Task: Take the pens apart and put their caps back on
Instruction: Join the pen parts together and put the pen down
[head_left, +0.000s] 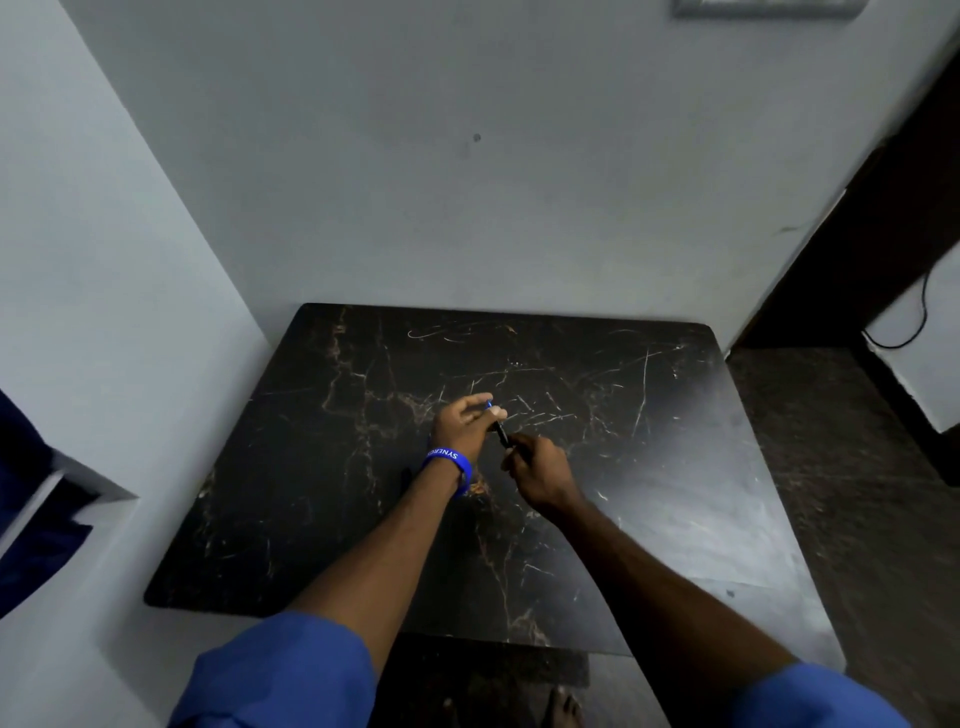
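Your left hand (465, 423) and right hand (537, 467) both clench one pen (500, 431). You're above the dark surface (623, 415)

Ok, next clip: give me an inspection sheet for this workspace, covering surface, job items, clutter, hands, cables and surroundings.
Surface: black marble-patterned tabletop, scratched, pushed into a wall corner.
Job's things: one dark slim pen with a blue end, held above the table; no loose caps or other pens seen.
Clutter: nothing seen on the table.
Hands: left hand grips the pen's blue end and wears a blue printed wristband; right hand pinches the other end.
Cables: one black cable hanging along the wall at right.
Surroundings: pale grey walls, dark doorway at right, dark patterned floor.
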